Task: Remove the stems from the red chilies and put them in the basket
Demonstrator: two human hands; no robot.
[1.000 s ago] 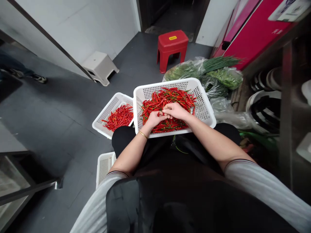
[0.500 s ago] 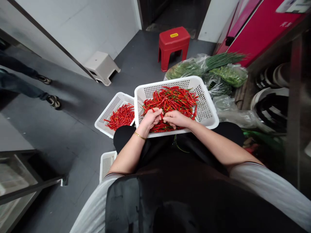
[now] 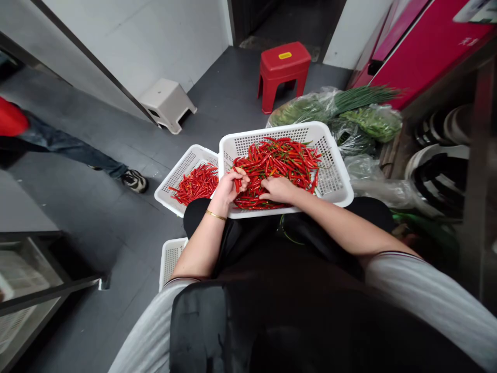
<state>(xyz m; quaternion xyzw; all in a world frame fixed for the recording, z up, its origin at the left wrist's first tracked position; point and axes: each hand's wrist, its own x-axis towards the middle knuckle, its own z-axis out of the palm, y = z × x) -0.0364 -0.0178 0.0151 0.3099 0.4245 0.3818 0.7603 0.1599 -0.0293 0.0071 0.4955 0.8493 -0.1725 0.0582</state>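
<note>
A white perforated basket (image 3: 337,178) rests on my lap, heaped with red chili peppers (image 3: 285,158) that still carry green stems. My left hand (image 3: 230,185) is at the basket's left edge, fingers curled round a red chili. Over the near part of the heap, my right hand (image 3: 277,189) lies with fingers bent down into the chilies; what it holds is hidden. To the left, on the floor, a second white basket (image 3: 174,181) holds a smaller pile of red chilies (image 3: 197,183).
A third white basket (image 3: 171,259) lies by my left knee. Bags of green vegetables (image 3: 341,111) sit behind the lap basket. A red stool (image 3: 284,70) and a beige stool (image 3: 166,103) stand on the grey floor. Another person's leg and shoe (image 3: 134,180) cross at left. Shelves with bowls (image 3: 438,166) are right.
My hands have come apart: the left moved to the basket's left edge with a chili, the right stayed on the heap. The other person has walked further into view at left.
</note>
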